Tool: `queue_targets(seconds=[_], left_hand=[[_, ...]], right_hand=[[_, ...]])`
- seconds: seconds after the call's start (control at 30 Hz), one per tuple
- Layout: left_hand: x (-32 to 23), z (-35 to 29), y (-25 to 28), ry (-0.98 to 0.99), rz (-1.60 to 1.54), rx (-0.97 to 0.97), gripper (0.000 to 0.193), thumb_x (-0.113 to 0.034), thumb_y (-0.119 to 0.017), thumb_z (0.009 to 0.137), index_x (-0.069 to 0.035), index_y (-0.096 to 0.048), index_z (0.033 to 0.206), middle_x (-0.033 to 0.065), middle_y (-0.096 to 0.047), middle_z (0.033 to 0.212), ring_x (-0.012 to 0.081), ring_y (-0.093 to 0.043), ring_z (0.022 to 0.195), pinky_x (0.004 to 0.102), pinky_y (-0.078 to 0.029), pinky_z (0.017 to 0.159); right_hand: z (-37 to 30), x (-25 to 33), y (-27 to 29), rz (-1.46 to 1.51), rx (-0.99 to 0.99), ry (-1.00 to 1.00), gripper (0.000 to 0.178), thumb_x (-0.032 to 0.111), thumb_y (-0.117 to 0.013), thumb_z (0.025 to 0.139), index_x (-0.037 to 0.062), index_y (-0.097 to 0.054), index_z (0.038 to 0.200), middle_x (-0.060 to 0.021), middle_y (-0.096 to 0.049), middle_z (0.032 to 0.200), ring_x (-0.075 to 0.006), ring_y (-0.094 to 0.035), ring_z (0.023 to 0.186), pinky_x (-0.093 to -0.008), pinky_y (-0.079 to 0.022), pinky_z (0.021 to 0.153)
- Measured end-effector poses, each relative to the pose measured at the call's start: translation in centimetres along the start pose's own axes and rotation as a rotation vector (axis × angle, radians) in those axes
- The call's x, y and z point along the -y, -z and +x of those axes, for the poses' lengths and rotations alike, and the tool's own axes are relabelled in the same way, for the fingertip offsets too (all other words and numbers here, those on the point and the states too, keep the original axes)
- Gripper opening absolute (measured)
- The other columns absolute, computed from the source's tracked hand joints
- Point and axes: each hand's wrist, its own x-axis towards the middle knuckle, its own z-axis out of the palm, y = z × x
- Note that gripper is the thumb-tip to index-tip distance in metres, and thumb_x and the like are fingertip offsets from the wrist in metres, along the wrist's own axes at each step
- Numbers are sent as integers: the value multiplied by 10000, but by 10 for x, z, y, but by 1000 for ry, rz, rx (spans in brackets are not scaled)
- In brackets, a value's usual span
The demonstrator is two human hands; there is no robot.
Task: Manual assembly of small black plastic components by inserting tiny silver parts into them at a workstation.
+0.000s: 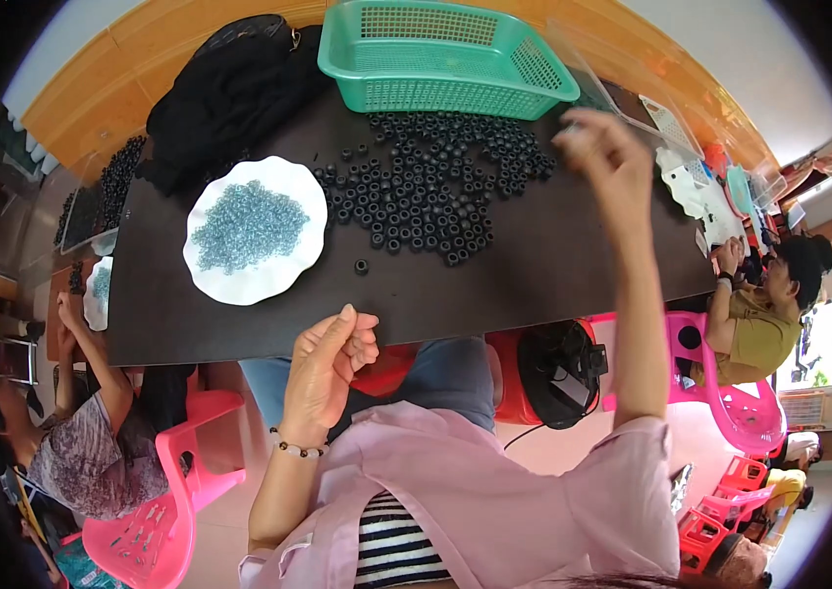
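My left hand [329, 355] is held up at the table's near edge, its thumb against curled fingers. Whatever it may hold is too small or hidden to name. Out to the right, my right hand [607, 155] is raised by the corner of a green plastic basket [455, 96], fingers bent together; a tiny pale spot shows at the fingertips. Between the hands spreads a heap of small black ring-shaped pieces [426, 187]. One loose black ring [361, 266] lies nearer me. A white scalloped plate [283, 278] holds a mound of clear bluish small pieces [251, 228].
Black cloth [229, 108] lies at the table's back left. A clear tray and white panels [679, 182] are at the right. Co-workers sit on both sides, on pink chairs [202, 461]. A black bag [558, 373] rests on a red stool below the table edge.
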Motion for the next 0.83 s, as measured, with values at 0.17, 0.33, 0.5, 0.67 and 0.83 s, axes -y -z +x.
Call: queue_targets(seconds=[0.17,0.33,0.5,0.67,0.83], left_hand=[[4,1,-5,-3,36,12,291,-250,-545,945,11,-673,923,30,-642,735,94,-591,630,216,-488,636],[4,1,-2,-4,48,18,296,-252,-543,948,13,-674,926,32,-648,740,89,-589,623,212,-478,626],[4,0,-3,4,90,7,298,-253,-546,946,12,-679,917,30,-650,732,83,-585,614,204,-465,611],[4,-1,-4,-6,130,-5,298,-257,-551,943,8,-684,911,26,-650,724,79,-585,610,199,-456,602],[6,-1,-3,-15,162,-4,281,-248,-544,943,-4,-672,888,34,-621,721,111,-578,601,233,-476,597]], right_hand=[[96,-70,100,-574,-276,-28,353,242,-651,803,-16,-658,1044,-98,-691,822,-143,-635,762,-246,-470,697],[110,-124,119,-762,-259,-150,351,263,-652,806,-19,-671,1014,-112,-696,847,-160,-646,773,-266,-482,720],[71,-105,69,-595,-413,148,242,185,-649,836,8,-676,999,-77,-682,824,-122,-621,725,-248,-474,679],[20,-74,2,-406,-109,336,154,87,-651,843,56,-666,993,-26,-636,805,-72,-548,665,-209,-437,615],[-15,-85,-23,-324,157,298,162,40,-611,858,54,-654,1014,-57,-615,904,-119,-596,757,-232,-478,669]])
